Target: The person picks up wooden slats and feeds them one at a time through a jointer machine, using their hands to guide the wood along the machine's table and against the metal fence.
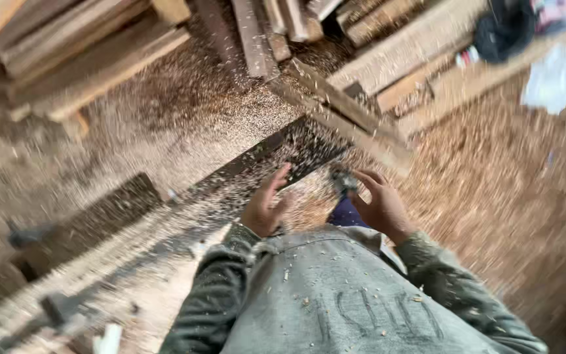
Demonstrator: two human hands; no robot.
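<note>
**Inspector:** Start at the left. What lies there?

**Assistant:** A stack of rough planks (pixel 93 52) fills the upper left corner, blurred. Below it, a dark machine bed (pixel 99 216) runs diagonally across the floor, thickly covered with sawdust and shavings (pixel 185 111).

**Inspector:** The left hand?

**Assistant:** The left hand (pixel 266 203) is open, fingers spread and pointing upward, palm turned toward the other hand. It grips nothing. It hovers above the shavings on the bed, in front of the person's chest.

**Inspector:** Between the hands?

**Assistant:** A gap with flying shavings. A small dark object (pixel 344 180) sits just at the fingertips of the right hand; blur prevents saying what it is, or whether it is touched.

**Inspector:** The right hand?

**Assistant:** The right hand (pixel 378 203) is open, fingers curled loosely inward, palm facing the left hand. No firm grip is visible. Both sleeves and the grey-green jacket (pixel 335 301) carry wood chips.

**Inspector:** Further right?

**Assistant:** Long timber beams (pixel 355 124) lie crossed above the hands. At the upper right, a dark bundle (pixel 506 29) and a white sheet (pixel 551 78) rest on the sawdust-covered ground.
</note>
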